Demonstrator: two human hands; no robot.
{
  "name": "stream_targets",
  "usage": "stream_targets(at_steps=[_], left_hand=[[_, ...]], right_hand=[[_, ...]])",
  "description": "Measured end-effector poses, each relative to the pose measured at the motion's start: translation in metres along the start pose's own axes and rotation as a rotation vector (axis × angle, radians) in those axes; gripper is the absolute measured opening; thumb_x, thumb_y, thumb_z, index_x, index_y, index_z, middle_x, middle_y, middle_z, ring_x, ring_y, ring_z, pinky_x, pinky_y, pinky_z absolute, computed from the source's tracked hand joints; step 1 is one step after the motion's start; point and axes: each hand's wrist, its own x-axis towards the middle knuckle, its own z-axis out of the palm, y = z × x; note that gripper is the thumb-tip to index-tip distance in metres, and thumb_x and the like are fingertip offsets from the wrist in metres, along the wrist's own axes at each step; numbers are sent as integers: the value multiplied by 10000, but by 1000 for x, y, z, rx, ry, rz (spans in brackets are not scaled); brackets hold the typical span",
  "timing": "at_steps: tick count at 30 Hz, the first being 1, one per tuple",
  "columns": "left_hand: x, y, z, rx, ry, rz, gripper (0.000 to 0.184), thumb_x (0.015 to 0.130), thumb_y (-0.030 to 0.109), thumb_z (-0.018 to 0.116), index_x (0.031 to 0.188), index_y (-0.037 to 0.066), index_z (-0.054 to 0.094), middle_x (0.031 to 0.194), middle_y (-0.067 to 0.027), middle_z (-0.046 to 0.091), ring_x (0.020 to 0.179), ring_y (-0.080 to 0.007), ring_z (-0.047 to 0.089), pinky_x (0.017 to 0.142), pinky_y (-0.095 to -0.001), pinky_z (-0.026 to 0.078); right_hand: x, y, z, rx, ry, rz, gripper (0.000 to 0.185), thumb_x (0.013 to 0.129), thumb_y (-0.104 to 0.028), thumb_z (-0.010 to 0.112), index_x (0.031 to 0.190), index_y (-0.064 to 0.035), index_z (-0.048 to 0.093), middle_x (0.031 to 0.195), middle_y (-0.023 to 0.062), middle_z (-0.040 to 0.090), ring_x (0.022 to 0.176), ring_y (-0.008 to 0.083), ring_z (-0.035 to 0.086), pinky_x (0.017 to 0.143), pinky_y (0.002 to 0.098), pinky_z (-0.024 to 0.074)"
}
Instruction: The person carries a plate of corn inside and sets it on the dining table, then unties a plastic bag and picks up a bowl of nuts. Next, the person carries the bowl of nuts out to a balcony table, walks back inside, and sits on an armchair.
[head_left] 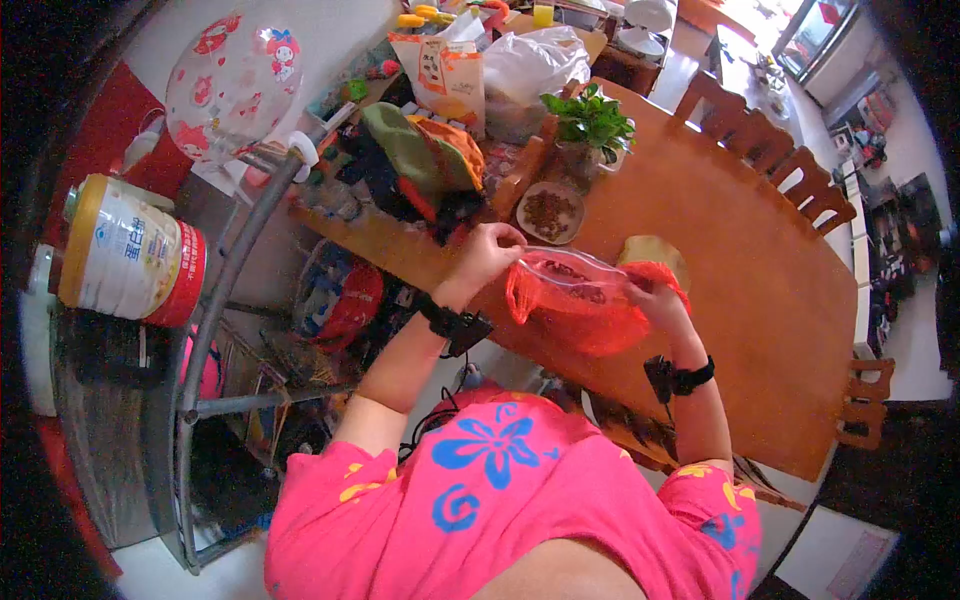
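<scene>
A red plastic bag (590, 325) hangs between my two hands over the near edge of the table. A clear bag (572, 265) with dark reddish contents shows at its mouth; what the contents are is too small to tell. My left hand (490, 258) pinches the left end of the clear bag's rim. On the other side my right hand (655, 300) is closed on the right edge, with red plastic bunched around it. Just beyond the bags stands a bowl (570, 236) of small brown pieces, and a round yellowish wooden piece (655, 256) lies behind my right hand.
The wooden table (740, 300) stretches away to the right, with chairs (745, 130) along its far side. A potted plant (590, 120) stands behind the bowl. To the left are a cap (425, 150), a white plastic bag (540, 75), a metal frame (225, 280) and a large tub (130, 250).
</scene>
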Motion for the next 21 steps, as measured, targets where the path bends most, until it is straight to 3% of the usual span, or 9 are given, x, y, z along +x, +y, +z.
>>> stream_targets(at_steps=[3,9,12,16,18,21], left_hand=[[4,-8,5,-93,42,5,152,718,100,648,819,-6,686,758,-116,682,719,-167,650,678,-293,501],[14,-3,7,-50,38,15,155,721,106,657,822,-8,689,786,-122,690,733,-168,657,689,-293,505],[16,-1,7,-71,34,9,157,727,115,660,820,-8,691,775,-122,690,717,-170,658,683,-295,508],[17,-1,6,-51,18,18,163,738,127,655,819,-9,694,764,-128,690,699,-167,660,672,-295,510],[18,-4,4,-52,4,15,169,741,133,653,822,-9,695,764,-132,691,695,-162,661,667,-293,510],[19,3,2,-133,-51,-82,155,738,144,666,778,-3,692,729,-123,674,696,-216,649,695,-336,510]], right_hand=[[-10,4,7,105,78,-41,253,860,-217,637,1016,-19,635,850,-7,633,770,97,570,694,266,473],[-18,0,9,142,164,34,266,848,-256,670,971,-22,646,828,1,635,740,96,571,675,267,474],[-20,-6,8,170,253,127,210,876,-217,642,991,-41,659,892,-3,651,775,112,579,691,271,476],[-14,12,1,189,251,95,209,871,-226,651,956,-36,668,897,-3,649,789,104,580,688,264,475],[-13,16,0,341,242,94,192,869,-208,652,935,-29,672,918,7,649,818,106,587,699,259,479],[-10,16,3,423,254,87,192,869,-191,649,952,-18,663,929,16,652,830,116,592,715,262,485]])
